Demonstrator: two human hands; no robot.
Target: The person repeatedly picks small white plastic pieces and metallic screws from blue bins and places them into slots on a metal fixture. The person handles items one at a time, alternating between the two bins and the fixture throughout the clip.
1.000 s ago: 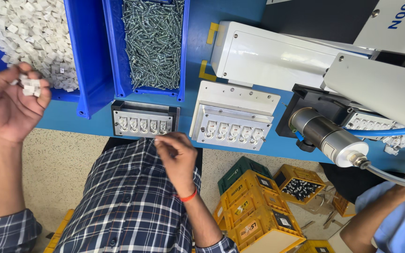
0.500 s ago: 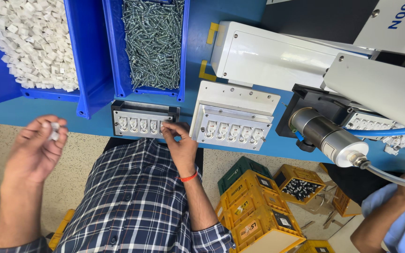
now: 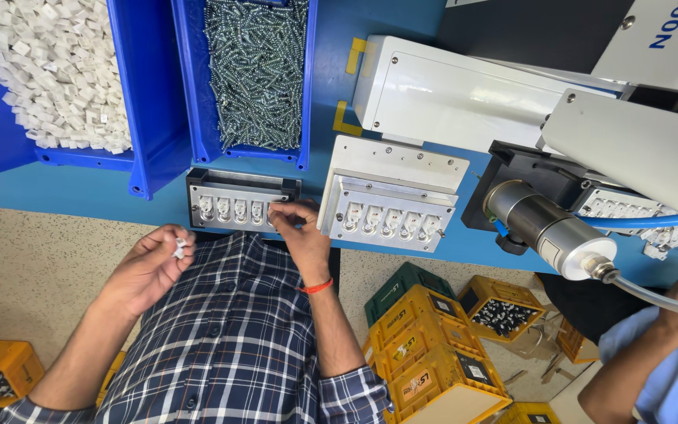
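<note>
My left hand (image 3: pixel 149 265) is held over my checked shirt, below the table edge, with its fingers closed on a few small white plastic pieces (image 3: pixel 179 248). My right hand (image 3: pixel 298 229) rests at the right end of a small dark fixture tray (image 3: pixel 238 200), fingertips on its last slot. The tray holds a row of several white parts. To its right stands a larger white fixture (image 3: pixel 390 196) with a similar row of slots.
Two blue bins sit at the back: one with white plastic pieces (image 3: pixel 56 71), one with metal screws (image 3: pixel 256 71). A white machine (image 3: pixel 464 98) with a metal cylinder (image 3: pixel 547 229) is at the right. Yellow crates (image 3: pixel 425 353) stand on the floor. Another person's arm (image 3: pixel 653 345) is at lower right.
My left hand came down from the white-piece bin to near my chest, holding pieces. My right hand moved slightly up onto the right end of the dark tray.
</note>
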